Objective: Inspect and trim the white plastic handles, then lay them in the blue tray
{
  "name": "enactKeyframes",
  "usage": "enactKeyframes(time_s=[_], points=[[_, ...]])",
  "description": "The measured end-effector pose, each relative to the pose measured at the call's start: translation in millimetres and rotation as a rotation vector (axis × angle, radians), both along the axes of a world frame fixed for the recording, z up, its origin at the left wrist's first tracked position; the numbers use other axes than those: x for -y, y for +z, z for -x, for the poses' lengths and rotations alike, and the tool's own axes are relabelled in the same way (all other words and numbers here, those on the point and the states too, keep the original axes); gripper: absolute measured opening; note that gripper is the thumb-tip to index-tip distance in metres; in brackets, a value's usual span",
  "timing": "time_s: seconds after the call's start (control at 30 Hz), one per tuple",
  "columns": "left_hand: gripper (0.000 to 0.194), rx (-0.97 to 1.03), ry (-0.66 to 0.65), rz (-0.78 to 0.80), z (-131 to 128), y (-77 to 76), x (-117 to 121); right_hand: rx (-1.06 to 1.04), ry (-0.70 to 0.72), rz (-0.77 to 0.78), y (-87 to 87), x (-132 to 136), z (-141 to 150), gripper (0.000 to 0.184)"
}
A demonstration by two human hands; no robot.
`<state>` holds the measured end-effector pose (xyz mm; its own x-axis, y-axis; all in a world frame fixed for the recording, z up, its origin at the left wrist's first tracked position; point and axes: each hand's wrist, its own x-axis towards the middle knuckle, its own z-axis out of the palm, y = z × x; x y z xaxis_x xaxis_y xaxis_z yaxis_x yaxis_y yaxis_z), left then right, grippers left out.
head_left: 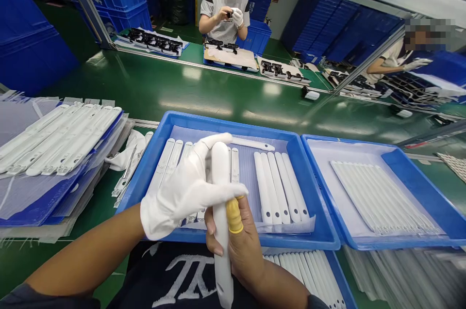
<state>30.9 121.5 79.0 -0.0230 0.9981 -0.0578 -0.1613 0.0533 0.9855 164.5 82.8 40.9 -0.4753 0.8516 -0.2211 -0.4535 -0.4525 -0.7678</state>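
Note:
A long white plastic bar with a rounded end (pixel 220 166) stands nearly upright in front of me. My left hand (pixel 182 192), in a white glove, is closed around its upper part, with the thumb across the front. Lower down, my right hand (pixel 247 246) grips the same bar; it is bare except for yellow finger covers (pixel 234 216). Behind both hands lies a blue tray (pixel 233 122) of similar white bars. Its right group (pixel 280 185) lies smooth side up with a dark hole near each end, and one loose bar (pixel 251 143) lies crosswise at the back.
On the left, more white strips (pixel 61 139) lie on stacked sheets, beside a crumpled white cloth (pixel 127 151). To the right is a second blue tray (pixel 407 163) with a row of strips. Two people work beyond the green bench (pixel 145 90), near trays of black parts (pixel 153 41).

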Motion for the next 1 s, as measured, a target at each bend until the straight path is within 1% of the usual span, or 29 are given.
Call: enactKeyframes(time_s=[0.03, 0.1, 0.13, 0.2, 0.27, 0.37, 0.43, 0.57, 0.63, 0.67, 0.7, 0.77, 0.8, 0.83, 0.87, 0.93, 0.97, 1.0], points=[[0.050, -0.010, 0.006, -0.010, 1, -0.6, 0, 0.004, 0.015, -0.002, -0.8, 0, 1, 0.039], [0.023, 0.021, 0.068, -0.032, 4, 0.2, 0, -0.004, 0.047, -0.004, -2.6, 1, 5, 0.041], [0.022, 0.053, 0.115, -0.044, 5, 1.5, -1, -0.009, 0.067, -0.003, -3.3, 1, 6, 0.042], [0.036, 0.100, 0.195, -0.051, 9, 4.4, -2, -0.011, 0.114, 0.003, -4.2, 0, 10, 0.043], [0.036, 0.121, 0.222, -0.029, 13, 6.4, -4, -0.011, 0.154, 0.021, -4.1, -2, 14, 0.046], [0.035, 0.152, 0.186, 0.024, 20, 5.7, -4, -0.016, 0.192, 0.068, -2.1, -6, 19, 0.052], [0.037, 0.153, 0.166, 0.030, 23, 3.5, -3, -0.018, 0.198, 0.093, -0.5, -7, 22, 0.056], [0.038, 0.118, 0.177, -0.008, 28, -0.8, -3, -0.028, 0.199, 0.118, 1.2, -8, 24, 0.055], [0.040, 0.100, 0.155, 0.000, 30, -1.3, -3, -0.028, 0.186, 0.122, 1.0, -8, 24, 0.053], [0.041, 0.061, 0.123, 0.010, 31, -1.1, -3, -0.028, 0.176, 0.125, 0.8, -8, 24, 0.051], [0.048, -0.010, 0.082, 0.016, 32, -0.7, -2, -0.032, 0.161, 0.126, 0.4, -8, 24, 0.050], [0.080, -0.196, -0.006, 0.006, 33, 0.2, -1, -0.043, 0.128, 0.129, -0.1, -6, 24, 0.050], [0.089, -0.268, -0.032, -0.006, 33, 0.4, -1, -0.046, 0.110, 0.131, -0.2, -4, 24, 0.051], [0.085, -0.296, -0.040, -0.015, 33, 0.4, 0, -0.050, 0.091, 0.132, -0.2, -3, 25, 0.050], [0.071, -0.277, -0.029, -0.015, 33, 0.1, 0, -0.051, 0.077, 0.137, 0.0, -2, 25, 0.049], [0.031, -0.185, 0.044, -0.003, 31, -1.1, 1, -0.052, 0.062, 0.146, 0.1, 1, 27, 0.046], [0.024, -0.157, 0.090, -0.007, 30, -1.9, 0, -0.053, 0.066, 0.145, -0.2, 2, 28, 0.046], [0.029, -0.154, 0.121, -0.020, 31, -2.9, -1, -0.053, 0.081, 0.143, -0.6, 2, 29, 0.046]])
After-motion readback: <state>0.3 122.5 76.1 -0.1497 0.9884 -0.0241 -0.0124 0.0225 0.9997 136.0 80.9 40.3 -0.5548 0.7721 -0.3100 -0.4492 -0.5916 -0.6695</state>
